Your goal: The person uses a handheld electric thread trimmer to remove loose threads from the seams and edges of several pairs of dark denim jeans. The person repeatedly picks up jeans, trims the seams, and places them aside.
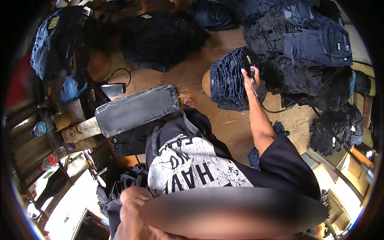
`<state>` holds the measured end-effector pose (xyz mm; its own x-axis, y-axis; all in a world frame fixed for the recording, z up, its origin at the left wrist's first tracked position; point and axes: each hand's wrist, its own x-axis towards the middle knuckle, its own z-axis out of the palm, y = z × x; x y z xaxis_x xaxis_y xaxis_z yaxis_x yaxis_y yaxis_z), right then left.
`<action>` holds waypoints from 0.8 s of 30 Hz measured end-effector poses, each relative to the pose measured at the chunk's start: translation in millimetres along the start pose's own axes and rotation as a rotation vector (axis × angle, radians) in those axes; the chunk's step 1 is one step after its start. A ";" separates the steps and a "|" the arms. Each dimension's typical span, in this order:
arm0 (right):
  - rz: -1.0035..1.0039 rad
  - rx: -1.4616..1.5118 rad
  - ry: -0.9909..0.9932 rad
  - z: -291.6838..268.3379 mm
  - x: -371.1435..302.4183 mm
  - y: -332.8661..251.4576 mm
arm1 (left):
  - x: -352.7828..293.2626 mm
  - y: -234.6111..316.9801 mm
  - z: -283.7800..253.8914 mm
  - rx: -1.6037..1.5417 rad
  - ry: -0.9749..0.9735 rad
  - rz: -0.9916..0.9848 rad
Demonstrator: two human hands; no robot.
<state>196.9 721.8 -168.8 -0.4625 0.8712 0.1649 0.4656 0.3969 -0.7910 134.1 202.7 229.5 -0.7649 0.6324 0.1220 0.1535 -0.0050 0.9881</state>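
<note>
The right hand [251, 76] is closing its fingers around a dark corded hand tool [249, 61], pressing it against the side of a bundle of dark blue denim garments [229, 79]; the tool's black cable [262, 102] is trailing down past the wrist. The left hand is lying out of view below the blurred area, so whether it is open or closed cannot be told. The denim bundle, directly under and to the left of the right hand, is showing frayed, ridged folds and is sitting on a round tan stand [206, 83]. Further left of the hand, a padded board wrapped in clear plastic [137, 109] is jutting out from a wooden bench [82, 129], with plastic bottles [41, 128] resting beyond it. Just beyond and to the right of the hand, stacks of dark jeans [316, 44] are piling up on the wooden floor [188, 68]; more dark garments [160, 38] are lying farther off, to the left.
</note>
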 end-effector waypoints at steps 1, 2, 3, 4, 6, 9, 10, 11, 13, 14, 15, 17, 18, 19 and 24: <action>0.079 0.046 -0.002 -0.9 -0.3 2.8 | 2.2 -3.1 -1.1 0.017 0.014 -0.027; 0.119 0.067 -0.006 -1.9 2.2 4.7 | 4.5 -6.0 -2.0 0.033 0.024 -0.048; 0.028 0.190 -0.010 -2.6 4.7 6.6 | 5.1 -7.2 -2.1 0.048 0.035 -0.053; 0.048 0.282 -0.061 -3.6 7.1 8.0 | 6.3 -9.8 -3.0 0.056 0.041 -0.064; 0.043 0.114 -0.152 -9.2 12.0 9.5 | 4.8 -13.7 -5.0 0.071 0.052 -0.064; 0.070 0.081 -0.214 -17.2 14.2 6.9 | 0.8 -25.4 -13.2 0.124 0.090 -0.116; 0.042 0.097 -0.206 -19.7 13.0 5.9 | -0.5 -31.4 -16.1 0.143 0.110 -0.142; 0.054 0.092 -0.191 -19.9 11.6 4.8 | -0.1 -40.2 -20.9 0.166 0.137 -0.175; 0.068 0.073 -0.179 -19.5 7.9 3.5 | 0.0 -57.0 -27.6 0.196 0.168 -0.224; 0.095 0.111 -0.174 -16.6 7.0 3.0 | 0.3 -64.9 -30.4 0.209 0.184 -0.242; 0.084 0.081 -0.171 -16.6 5.7 3.8 | -0.1 -71.2 -32.5 0.214 0.187 -0.256; 0.073 0.081 -0.169 -13.2 6.8 6.1 | -0.8 -80.9 -35.8 0.228 0.196 -0.270; 0.078 0.101 -0.167 -12.4 6.7 8.3 | -0.7 -84.9 -37.5 0.233 0.198 -0.273; 0.133 0.105 -0.156 -11.6 9.7 10.3 | -2.0 -87.7 -37.7 0.236 0.202 -0.271; 0.004 0.087 -0.193 -15.6 13.1 19.4 | 1.0 -96.1 -39.2 0.255 0.208 -0.256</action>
<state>211.7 745.4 -172.9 -0.6007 0.7978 0.0520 0.4051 0.3597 -0.8405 94.1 173.5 138.4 -0.9047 0.4180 -0.0821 0.0722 0.3404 0.9375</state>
